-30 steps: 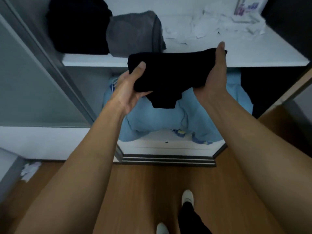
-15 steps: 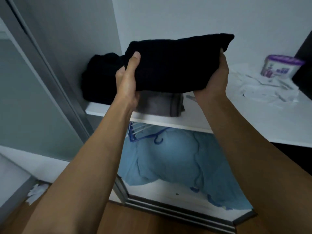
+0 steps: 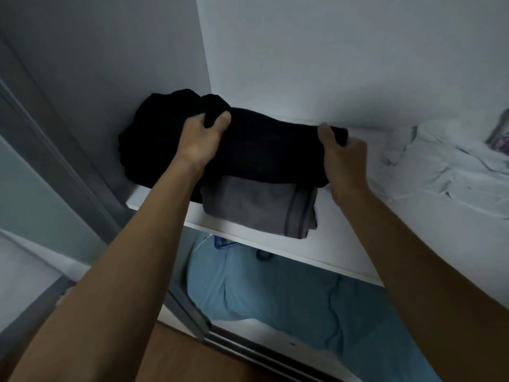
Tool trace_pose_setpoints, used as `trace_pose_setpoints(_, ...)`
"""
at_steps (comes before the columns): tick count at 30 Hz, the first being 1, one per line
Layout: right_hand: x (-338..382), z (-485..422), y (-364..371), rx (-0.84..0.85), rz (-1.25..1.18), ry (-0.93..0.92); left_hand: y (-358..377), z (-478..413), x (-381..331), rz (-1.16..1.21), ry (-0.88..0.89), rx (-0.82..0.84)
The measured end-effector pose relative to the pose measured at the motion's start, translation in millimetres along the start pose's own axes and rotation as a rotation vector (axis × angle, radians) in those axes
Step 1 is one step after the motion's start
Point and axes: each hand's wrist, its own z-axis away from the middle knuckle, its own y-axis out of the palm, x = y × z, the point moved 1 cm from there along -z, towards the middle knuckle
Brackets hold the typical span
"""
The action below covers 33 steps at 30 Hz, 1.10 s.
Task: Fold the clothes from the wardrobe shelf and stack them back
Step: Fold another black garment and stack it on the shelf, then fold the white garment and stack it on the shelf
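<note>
Head view. Folded black garment point(image 3: 270, 150) sits on top of the folded grey garment point(image 3: 253, 208), towards the left end of the shelf point(image 3: 344, 244). Grip: left hand point(image 3: 198, 139) on its left end, fingers curled into the cloth, thumb on top; right hand point(image 3: 344, 158) on its right end, fingers curled round the edge. Black pile point(image 3: 154, 128) behind-left; in the dim light its border with the garment is unclear. White cloth point(image 3: 446, 166) lies crumpled to the right. Blue fabric point(image 3: 275, 299) lies below the shelf.
</note>
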Motion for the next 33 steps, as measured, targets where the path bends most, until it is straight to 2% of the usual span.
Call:
trace_pose_setpoints(2, 0.9, -14.3, 7.2, 0.036, 0.043, 0.012, 1.3, -8.7, 2.4, -0.033, 0.024, -0.064)
trace_pose_setpoints(4, -11.9, -19.1, 10.6, 0.153, 0.267, 0.13, 2.1, -10.9, 14.1, -0.318, -0.077, -0.007)
trace_pose_setpoints(6, -21.4, -18.9, 9.6, 0.135, 0.526, 0.127, -0.9, -12.5, 19.3, -0.655, -0.085, 0.004)
trace_pose_setpoints(7, -19.6, -18.6, 9.8, 0.057, 0.59, 0.058, -1.3, -13.1, 14.4, -0.731, 0.02, -0.037)
trace_pose_setpoints(9, -9.5, -17.1, 18.2, -0.045, 0.616, -0.156, 5.9, -12.7, 3.4, -0.718, 0.331, -0.062)
trace_pose_setpoints(11, -4.2, -17.2, 35.9, 0.028, 0.657, -0.29, 24.5, -11.9, 4.1, -0.765, 0.458, 0.156)
trace_pose_setpoints(13, -14.6, -8.6, 56.1, 0.245, 0.815, -0.237, 38.7, -7.2, 23.6, -0.903, 0.376, 0.372)
trace_pose_setpoints(15, -34.0, 3.4, 65.7, 0.316, 0.953, -0.167, 39.3, -11.3, 42.6, -0.867, 0.296, 0.408)
trace_pose_setpoints(18, -40.1, 5.8, 67.3, 0.28, 0.942, -0.154, 39.8, -22.1, 50.7, -0.817, 0.335, 0.401)
trace_pose_setpoints(20, -31.4, 2.8, 62.1, 0.363, 0.886, -0.095, 41.6, -25.0, 44.0, -0.843, 0.354, 0.421)
trace_pose_setpoints(23, -11.4, 5.3, 34.7, 0.481, 0.676, -0.015, 51.7, -19.0, 24.3, -0.912, 0.411, 0.396)
trace_pose_setpoints(26, -1.2, 11.7, -18.9, 0.354, 0.593, -0.04, 79.5, 8.9, -4.3, -0.735, 0.575, 0.35)
trace_pose_setpoints(28, -6.0, 10.0, -61.4, 0.237, 0.637, -0.027, 106.7, 36.5, -19.0, -0.602, 0.636, 0.413)
trace_pose_setpoints(33, -36.3, -24.4, -172.0, -0.034, 0.879, 0.09, 177.7, 81.8, -18.6, -0.593, 0.539, 0.638)
